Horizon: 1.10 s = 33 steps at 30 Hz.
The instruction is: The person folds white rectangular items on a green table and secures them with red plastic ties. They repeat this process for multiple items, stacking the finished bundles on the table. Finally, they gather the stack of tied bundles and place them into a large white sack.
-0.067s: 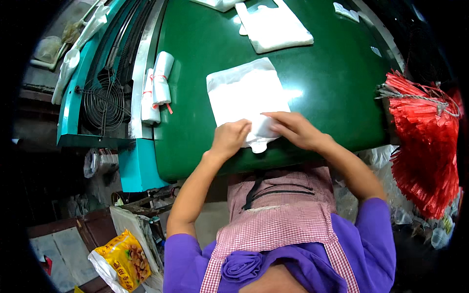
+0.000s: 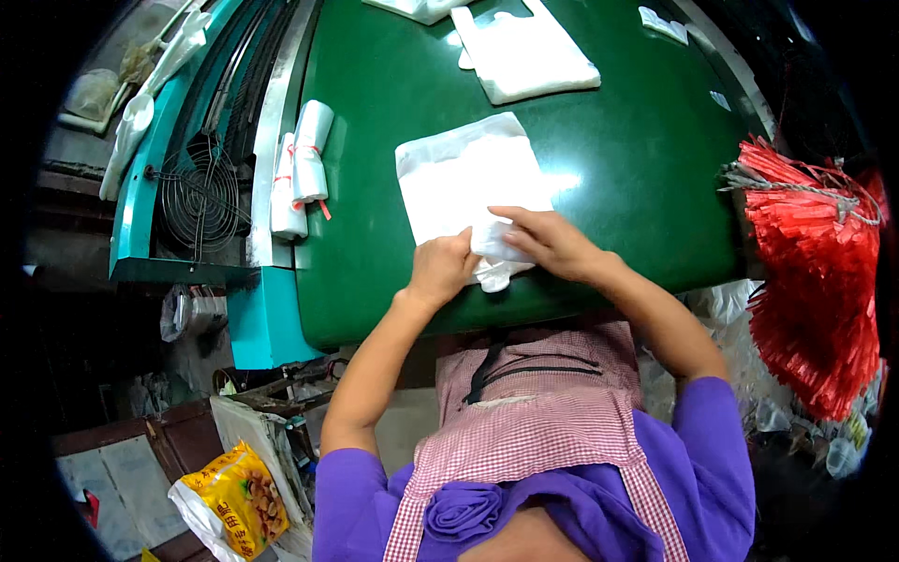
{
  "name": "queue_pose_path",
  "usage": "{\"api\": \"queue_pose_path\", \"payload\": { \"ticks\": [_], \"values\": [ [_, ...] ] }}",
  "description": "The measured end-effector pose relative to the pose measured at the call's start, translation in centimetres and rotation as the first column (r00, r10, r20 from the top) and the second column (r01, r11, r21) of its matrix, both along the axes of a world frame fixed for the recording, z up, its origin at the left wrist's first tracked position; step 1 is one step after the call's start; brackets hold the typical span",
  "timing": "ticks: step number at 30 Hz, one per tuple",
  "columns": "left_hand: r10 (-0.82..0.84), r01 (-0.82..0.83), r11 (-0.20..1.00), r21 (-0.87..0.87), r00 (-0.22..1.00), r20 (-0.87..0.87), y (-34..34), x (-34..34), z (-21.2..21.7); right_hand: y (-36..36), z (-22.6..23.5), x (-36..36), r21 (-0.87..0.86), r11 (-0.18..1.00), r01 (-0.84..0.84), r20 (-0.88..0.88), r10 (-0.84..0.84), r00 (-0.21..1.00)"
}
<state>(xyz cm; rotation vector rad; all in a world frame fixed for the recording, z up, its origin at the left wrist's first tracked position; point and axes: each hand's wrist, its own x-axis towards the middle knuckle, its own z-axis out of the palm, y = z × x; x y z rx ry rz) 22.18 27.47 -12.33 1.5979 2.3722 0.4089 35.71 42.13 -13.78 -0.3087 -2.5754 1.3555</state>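
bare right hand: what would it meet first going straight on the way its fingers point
Probably the flat white plastic bag right beyond the right hand; depth there is unclear.

head view | worn left-side fisheye | facing down | near, above hands (image 2: 440, 269) and green tabletop (image 2: 646, 178)

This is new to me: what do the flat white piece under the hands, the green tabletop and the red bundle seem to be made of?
Flat white piece: probably thin plastic film; it folds softly and looks translucent along its far edge.
Green tabletop: smooth and glossy, with bright reflections; painted or plastic, I can't tell.
Red bundle: likely plastic ribbon, given its shiny, thin strips.
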Motion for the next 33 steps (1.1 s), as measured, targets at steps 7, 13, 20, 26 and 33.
{"api": "queue_pose_path", "payload": {
  "ticks": [7, 13, 20, 26, 33],
  "values": [
    [-0.379, 0.51, 0.807, 0.298, 0.834, -0.4, -4.9, 3.0, -1.9, -1.8, -0.4, 1.5, 0.626, 0.767, -0.141, 0.058, 0.134, 0.989],
    [-0.22, 0.228, 0.89, 0.396, 0.973, -0.066, -1.0, 1.7, -1.9, 2.5, -0.3, -0.7, 0.606, 0.795, 0.03, 0.073, -0.093, 0.993],
    [-0.019, 0.033, 0.924, 0.382, 0.999, -0.042, 1.5, -1.7, -1.2, -0.2, -1.1, -0.7, 0.664, 0.745, -0.059, 0.033, 0.05, 0.998],
    [-0.138, 0.209, 0.958, 0.196, 0.937, -0.32, 0.2, 1.0, -0.3, -1.6, -0.1, 1.9, 0.529, 0.847, -0.042, -0.144, 0.138, 0.98],
    [-0.1, 0.084, 0.994, 0.071, 0.96, 0.26, 1.4, -3.6, -0.5, -1.6, -1.6, 5.1, -0.996, 0.082, 0.041, 0.023, -0.204, 0.979]
  ]
}}
